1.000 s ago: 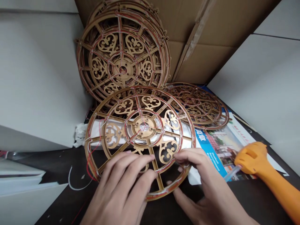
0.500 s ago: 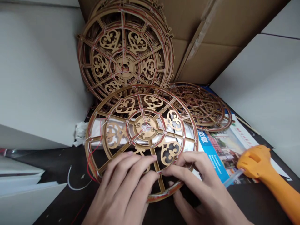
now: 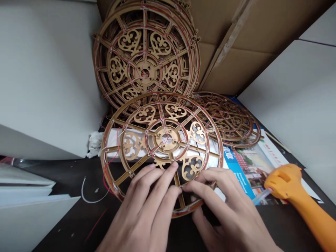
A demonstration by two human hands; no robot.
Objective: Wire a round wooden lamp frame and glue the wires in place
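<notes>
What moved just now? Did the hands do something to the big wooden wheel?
The right hand slid left across the round lacy wooden wheel, toward the left hand; their fingertips now nearly meet at a spoke. Both still touch it. The leaning stack of wooden wheels and orange plastic tool stayed put.

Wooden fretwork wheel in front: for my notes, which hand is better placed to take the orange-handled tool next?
Right, probably: the right hand, on the wheel, sits nearest the orange-handled tool; the left hand is farther off.
</notes>
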